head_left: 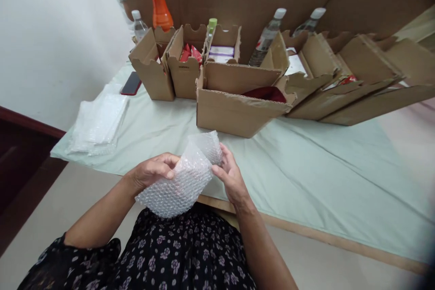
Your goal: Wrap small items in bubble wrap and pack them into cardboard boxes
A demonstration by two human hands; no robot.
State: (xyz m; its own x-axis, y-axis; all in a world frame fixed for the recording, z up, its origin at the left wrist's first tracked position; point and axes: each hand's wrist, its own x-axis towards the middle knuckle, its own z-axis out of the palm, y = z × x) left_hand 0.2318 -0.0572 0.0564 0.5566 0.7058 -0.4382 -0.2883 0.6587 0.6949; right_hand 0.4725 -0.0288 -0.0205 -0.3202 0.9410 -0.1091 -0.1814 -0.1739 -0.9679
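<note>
A clear sheet or bag of bubble wrap (pixel 180 188) hangs between my two hands at the table's front edge. My left hand (pixel 157 170) pinches its left side, thumb on top. On the right side, my right hand (pixel 231 174) has thumb and fingers closed on the wrap near a raised flap. Whether anything lies inside the wrap I cannot tell. Just beyond my hands stands an open cardboard box (pixel 234 106) with a dark red item (pixel 267 94) in it.
A stack of bubble wrap (pixel 98 120) lies at the left beside a phone (pixel 131 84). Several open cardboard boxes (pixel 185 77) line the back, with an orange bottle (pixel 161 9) and clear bottles (pixel 268 38) behind them. Pale green cloth (pixel 326 167) covers the table.
</note>
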